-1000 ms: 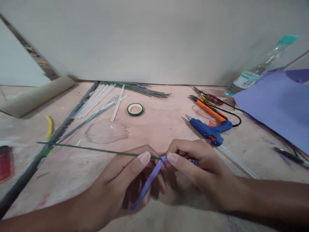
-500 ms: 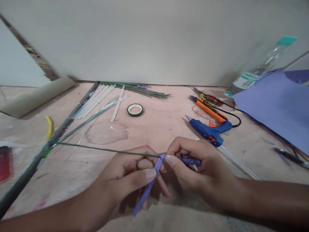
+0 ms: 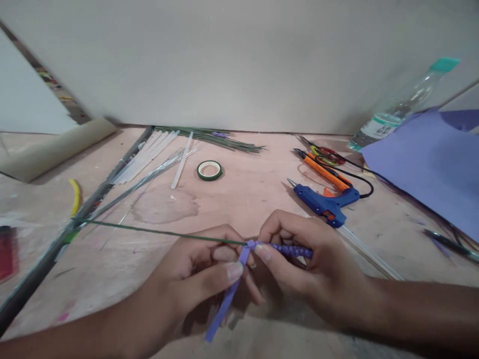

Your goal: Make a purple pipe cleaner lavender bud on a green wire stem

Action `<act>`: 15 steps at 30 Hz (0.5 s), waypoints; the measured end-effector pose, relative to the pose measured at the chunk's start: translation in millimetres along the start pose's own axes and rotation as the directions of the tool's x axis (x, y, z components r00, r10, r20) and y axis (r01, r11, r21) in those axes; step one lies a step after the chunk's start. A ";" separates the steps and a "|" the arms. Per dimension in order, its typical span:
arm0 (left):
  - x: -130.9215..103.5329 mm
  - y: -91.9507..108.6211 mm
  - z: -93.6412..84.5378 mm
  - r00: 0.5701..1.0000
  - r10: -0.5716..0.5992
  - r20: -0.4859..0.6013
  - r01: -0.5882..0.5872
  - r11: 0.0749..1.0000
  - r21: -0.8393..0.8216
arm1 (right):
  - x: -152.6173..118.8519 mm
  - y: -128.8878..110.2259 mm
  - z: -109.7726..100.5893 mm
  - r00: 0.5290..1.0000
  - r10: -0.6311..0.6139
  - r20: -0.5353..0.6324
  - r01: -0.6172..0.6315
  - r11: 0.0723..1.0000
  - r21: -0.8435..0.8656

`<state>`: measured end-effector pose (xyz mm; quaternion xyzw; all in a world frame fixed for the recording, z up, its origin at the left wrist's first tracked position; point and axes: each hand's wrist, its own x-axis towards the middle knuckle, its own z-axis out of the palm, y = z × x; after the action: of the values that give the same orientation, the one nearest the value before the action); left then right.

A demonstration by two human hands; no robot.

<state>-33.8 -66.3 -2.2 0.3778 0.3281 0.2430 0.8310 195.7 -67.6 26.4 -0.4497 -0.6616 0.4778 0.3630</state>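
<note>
A thin green stem (image 3: 157,232) runs from the left to the middle, where a purple strip is wound around its right end. My left hand (image 3: 213,269) pinches the loose purple strip (image 3: 223,309) between thumb and fingers; its tail hangs down toward the near edge. With thumb and forefinger, my right hand (image 3: 299,254) grips the wrapped purple part (image 3: 294,250) just right of where the strip meets the stem. The bumpy purple winding lies across the right palm, partly hidden by the fingers.
A blue glue gun (image 3: 322,202), an orange cutter (image 3: 325,170) and scissors (image 3: 329,155) lie at the right, near purple sheets (image 3: 422,159) and a bottle (image 3: 385,124). Green tape (image 3: 209,170), glue sticks (image 3: 182,160), wires (image 3: 138,185) and green stems (image 3: 224,142) lie farther back.
The right thumb has shifted slightly, and more of the purple winding shows behind it. The strip's free end hangs slightly lower.
</note>
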 end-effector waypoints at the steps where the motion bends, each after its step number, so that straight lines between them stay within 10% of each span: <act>1: -0.1 -0.5 0.2 1.000 -0.002 0.000 0.002 1.000 -0.027 | 0.1 -0.2 0.3 1.000 0.005 0.005 -0.005 1.000 0.006; 15: 2.1 3.9 8.5 0.995 -0.054 -0.078 0.056 0.998 0.016 | 0.6 2.7 -6.4 0.989 0.021 0.147 -0.032 0.996 0.078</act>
<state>-26.8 -66.6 4.3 0.3665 0.3726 0.2315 0.8205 202.0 -64.7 25.7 -0.4076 -0.6606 0.5402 0.3250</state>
